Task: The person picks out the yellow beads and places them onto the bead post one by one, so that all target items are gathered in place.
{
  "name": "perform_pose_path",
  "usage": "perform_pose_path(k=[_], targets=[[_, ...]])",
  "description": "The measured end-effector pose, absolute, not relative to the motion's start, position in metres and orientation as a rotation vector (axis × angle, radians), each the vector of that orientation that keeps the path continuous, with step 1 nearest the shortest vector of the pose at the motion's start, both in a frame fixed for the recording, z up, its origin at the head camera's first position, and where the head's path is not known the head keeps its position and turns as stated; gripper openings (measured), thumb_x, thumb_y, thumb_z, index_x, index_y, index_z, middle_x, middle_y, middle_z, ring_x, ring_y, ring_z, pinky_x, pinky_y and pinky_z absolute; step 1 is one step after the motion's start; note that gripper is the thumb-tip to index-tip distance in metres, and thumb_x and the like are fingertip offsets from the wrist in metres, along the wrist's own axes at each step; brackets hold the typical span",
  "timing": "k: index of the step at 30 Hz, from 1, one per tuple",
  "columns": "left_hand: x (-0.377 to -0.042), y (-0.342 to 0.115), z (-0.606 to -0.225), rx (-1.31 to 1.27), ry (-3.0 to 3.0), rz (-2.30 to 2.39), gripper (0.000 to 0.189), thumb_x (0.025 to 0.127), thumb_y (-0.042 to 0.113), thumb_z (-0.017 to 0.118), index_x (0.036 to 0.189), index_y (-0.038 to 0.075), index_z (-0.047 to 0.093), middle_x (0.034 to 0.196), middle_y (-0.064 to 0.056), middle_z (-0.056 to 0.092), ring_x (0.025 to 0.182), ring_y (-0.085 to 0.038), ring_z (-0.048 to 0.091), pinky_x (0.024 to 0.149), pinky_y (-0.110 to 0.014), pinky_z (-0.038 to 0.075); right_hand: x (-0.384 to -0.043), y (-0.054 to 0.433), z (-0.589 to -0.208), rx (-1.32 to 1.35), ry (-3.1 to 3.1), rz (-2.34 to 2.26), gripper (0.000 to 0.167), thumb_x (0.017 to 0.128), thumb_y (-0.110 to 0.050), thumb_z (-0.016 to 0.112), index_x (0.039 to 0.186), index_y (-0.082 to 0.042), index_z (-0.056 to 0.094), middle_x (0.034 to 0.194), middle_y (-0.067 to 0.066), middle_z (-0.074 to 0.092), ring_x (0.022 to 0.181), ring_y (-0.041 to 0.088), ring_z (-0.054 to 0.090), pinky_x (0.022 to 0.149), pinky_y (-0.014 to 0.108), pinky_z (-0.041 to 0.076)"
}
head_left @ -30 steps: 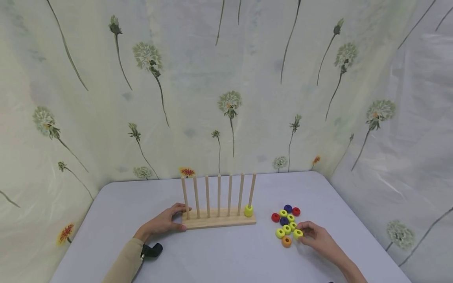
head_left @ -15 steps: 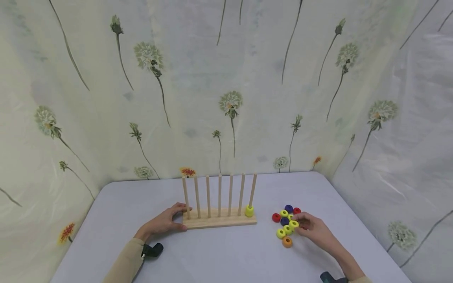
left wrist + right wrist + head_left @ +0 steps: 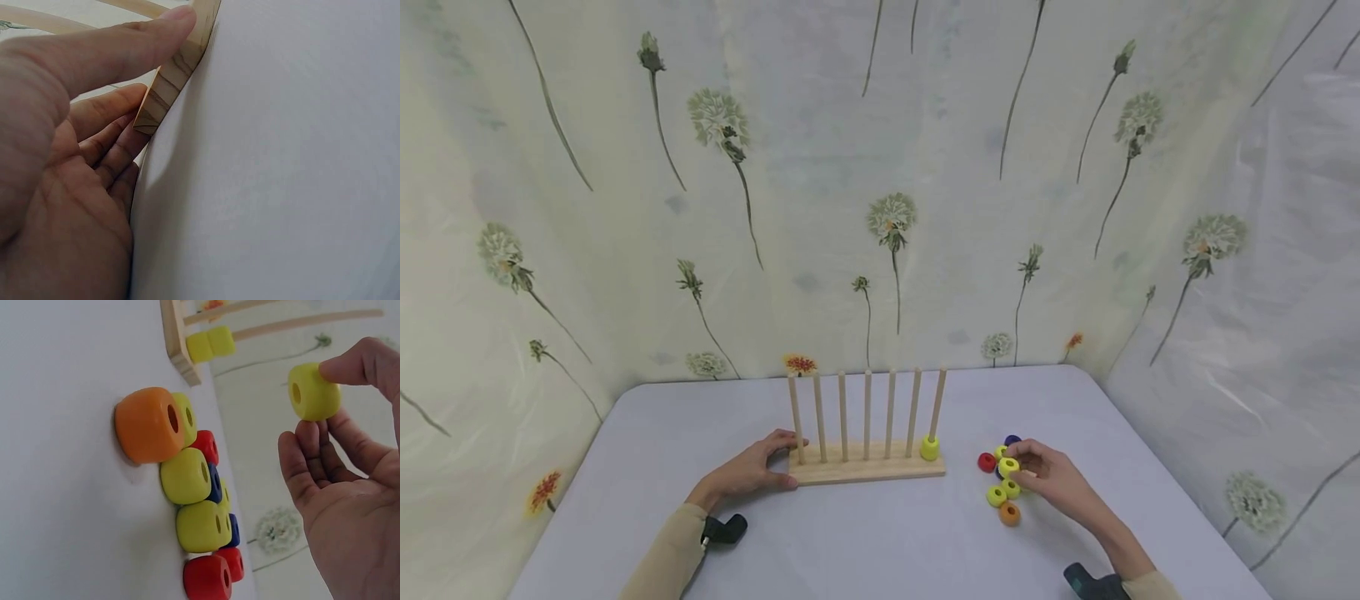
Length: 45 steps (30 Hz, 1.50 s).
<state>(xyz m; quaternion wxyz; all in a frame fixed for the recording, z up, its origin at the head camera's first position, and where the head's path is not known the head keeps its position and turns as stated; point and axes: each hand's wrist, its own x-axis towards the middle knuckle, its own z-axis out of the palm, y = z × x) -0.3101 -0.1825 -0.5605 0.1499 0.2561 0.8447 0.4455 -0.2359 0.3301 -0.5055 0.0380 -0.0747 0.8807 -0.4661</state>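
Head cam: I saw the L hand [image 3: 747, 470] gripping the L end of the peg rack [image 3: 867, 473], midway btwn the L and R edges of the desk [image 3: 880, 550]. R hand [image 3: 1062, 483] was above the loose beads [image 3: 996, 500], twd the R edge. L wrist cam: fingers [image 3: 112, 106] were half-closed on the rack's end. R wrist cam: fingers [image 3: 361, 442] were parted just enough for the yellow bead [image 3: 317, 390] they pinched, lifted off the desk.

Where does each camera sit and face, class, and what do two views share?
Head: on the head, facing forward and down at the wooden rack and beads; left hand, right hand and sleeves show.
Left wrist: on that wrist, facing the wooden rack's end; left hand only.
Right wrist: on that wrist, facing the beads; right hand shows.
Head and right wrist share wooden rack, right hand, beads.
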Motion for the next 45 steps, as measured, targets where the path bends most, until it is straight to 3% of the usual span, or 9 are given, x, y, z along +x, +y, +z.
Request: perform_pose_path(k=[6, 13, 18, 26, 45], targets=[[-0.309, -0.183, -0.559, 0.746, 2.422, 1.282, 0.065, 0.08, 0.034, 0.078, 0.138, 0.02, 0.052, 0.143, -0.004, 0.04, 0.141, -0.034, 0.029, 0.113, -0.062, 0.019, -0.242, 0.323, -0.499, -0.266, 2.704, -1.452, 0.031, 0.087, -0.016, 0.07, 0.114, -0.006, 0.057, 0.117, 0.01, 0.06, 0.106, 0.015, 0.061, 0.087, 0.018, 0.051], [-0.309, -0.183, -0.558, 0.775, 2.409, 1.294, 0.063, 0.081, 0.031, 0.078, 0.138, 0.02, 0.051, 0.141, -0.003, 0.041, 0.14, -0.033, 0.031, 0.113, -0.062, 0.02, -0.249, 0.31, -0.479, -0.38, 2.676, -1.532, 0.035, 0.088, -0.02, 0.071, 0.115, -0.003, 0.056, 0.119, 0.014, 0.059, 0.11, 0.023, 0.061, 0.087, 0.016, 0.051], [-0.31, -0.182, -0.56, 0.762, 2.429, 1.283, 0.063, 0.08, 0.031, 0.078, 0.137, 0.021, 0.052, 0.141, -0.002, 0.042, 0.138, -0.032, 0.033, 0.112, -0.062, 0.023, -0.256, 0.3, -0.463, -0.452, 2.695, -1.567, 0.035, 0.089, -0.023, 0.07, 0.116, -0.006, 0.056, 0.117, 0.012, 0.059, 0.105, 0.01, 0.061, 0.085, 0.015, 0.051], [-0.31, -0.183, -0.559, 0.758, 2.412, 1.292, 0.064, 0.079, 0.034, 0.079, 0.136, 0.021, 0.052, 0.141, -0.002, 0.042, 0.14, -0.033, 0.03, 0.114, -0.061, 0.02, -0.267, 0.287, -0.437, -0.53, 2.729, -1.594, 0.034, 0.09, -0.023, 0.069, 0.118, -0.007, 0.056, 0.118, 0.011, 0.06, 0.105, 0.003, 0.06, 0.086, 0.016, 0.051], [-0.31, -0.183, -0.559, 0.775, 2.424, 1.273, 0.066, 0.079, 0.036, 0.079, 0.138, 0.02, 0.052, 0.141, -0.002, 0.042, 0.139, -0.033, 0.032, 0.113, -0.06, 0.022, -0.288, 0.264, -0.39, -0.623, 2.77, -1.66, 0.038, 0.09, -0.026, 0.069, 0.12, -0.007, 0.056, 0.116, 0.01, 0.057, 0.101, 0.007, 0.06, 0.084, 0.014, 0.05]])
